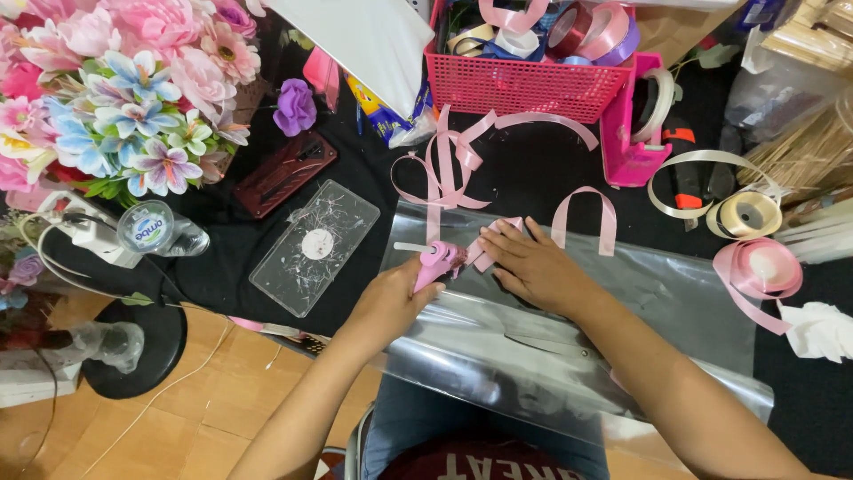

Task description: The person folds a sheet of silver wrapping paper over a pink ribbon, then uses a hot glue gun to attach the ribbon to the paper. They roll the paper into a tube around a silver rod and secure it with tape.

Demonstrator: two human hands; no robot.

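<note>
Pink mesh plastic basket (pixel 524 84) stood at the far edge of the black tabletop (pixel 533 173), filled with ribbon rolls (pixel 595 31) in pink, dark red, lilac and cream. Just beside it on the right, a pink tape dispenser (pixel 633 124) carried one pale roll. A flat clear plastic box (pixel 315 246), scratched, lay closed to the left; contents could not be made out. Left hand (pixel 391 298) was closed in a fist around a pink handled tool (pixel 434 262) with a short white tip pointing left; its kind could not be told. Right hand (pixel 533 262) lay open and flat, fingers spread and pressing a small folded piece of pink ribbon (pixel 487 249) against a sheet of clear glossy film (pixel 569 329) that draped over the table edge toward the lap. Loose satin ribbon loops (pixel 444 164) lay curled behind the hands. A pink spool (pixel 762 267) and a cream spool (pixel 748 213) sat at the right; a bunch of artificial flowers (pixel 124 89) at the far left.
</note>
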